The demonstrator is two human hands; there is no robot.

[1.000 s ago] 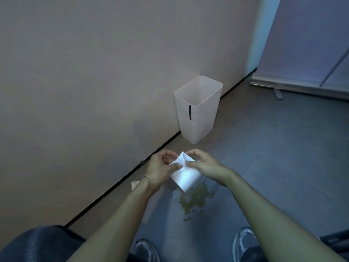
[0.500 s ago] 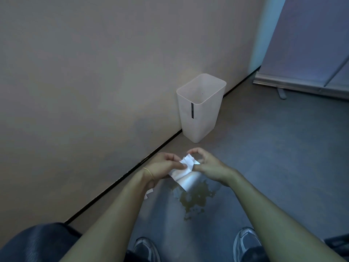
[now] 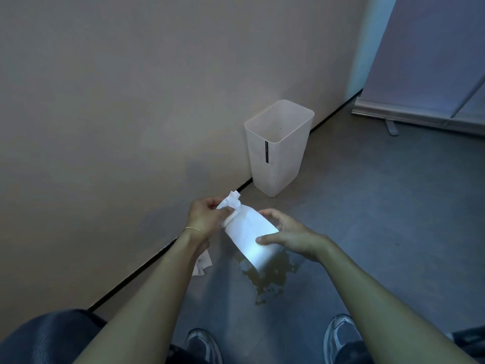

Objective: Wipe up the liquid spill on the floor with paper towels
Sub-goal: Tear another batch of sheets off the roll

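Mid-frame, smooth white towel (image 3: 250, 233), top end crumpled in closed left hand (image 3: 207, 216), right hand (image 3: 291, 237) open beside, above brownish spill (image 3: 270, 274).

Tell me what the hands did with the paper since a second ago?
They unfolded the paper towel: left hand still pinches its bunched end, right hand slid down to its lower edge. The spill, bin and floor scrap stayed put.

Likely an office corner: bare wall (image 3: 131, 101), grey floor (image 3: 393, 219), roll-up banner stand (image 3: 420, 119)
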